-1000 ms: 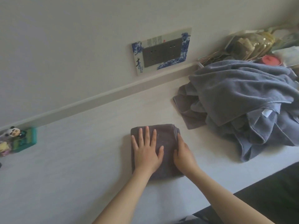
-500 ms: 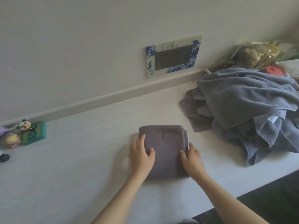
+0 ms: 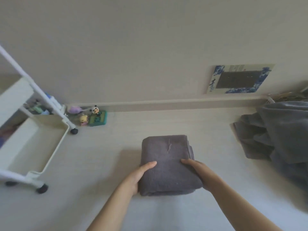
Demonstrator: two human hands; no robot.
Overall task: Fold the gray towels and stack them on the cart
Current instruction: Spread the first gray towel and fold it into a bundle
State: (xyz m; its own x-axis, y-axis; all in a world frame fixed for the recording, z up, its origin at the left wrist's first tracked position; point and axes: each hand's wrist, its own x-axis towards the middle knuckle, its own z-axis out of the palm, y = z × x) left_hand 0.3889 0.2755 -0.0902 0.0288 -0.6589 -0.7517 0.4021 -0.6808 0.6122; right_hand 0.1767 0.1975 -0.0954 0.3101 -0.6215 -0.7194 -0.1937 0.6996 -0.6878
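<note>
Change noted against a second ago: then, left hand flat on top of folded gray towel (image 3: 168, 164) and right hand against its right edge; now, both hands moved to the near corners and clamped from the sides. Left hand (image 3: 136, 176) gripping the near-left edge, thumb on top, fingers under or behind the fold and not visible. Right hand (image 3: 199, 172) gripping the near-right edge likewise. Towel at centre of desk (image 3: 166, 124), possibly just lifting at the near side; blur prevents certainty. View swung left, bringing the cart (image 3: 41, 144) into frame at left. Judged: folding of this towel complete, carry to the cart beginning.

Count, largest first:
- One desk, pale, running to the far wall.
- One cart, white, wheeled, well apart from the towel at left; nearest tray holding no towels.
- One heap of unfolded gray towels (image 3: 281, 130) at right, partly cut off; number within not determinable.
- One folded gray towel.
- One blue-and-white framed panel (image 3: 240, 79) on the far wall.
- Two hands.
- About three small figurines (image 3: 93, 115) at far left beside the cart.
</note>
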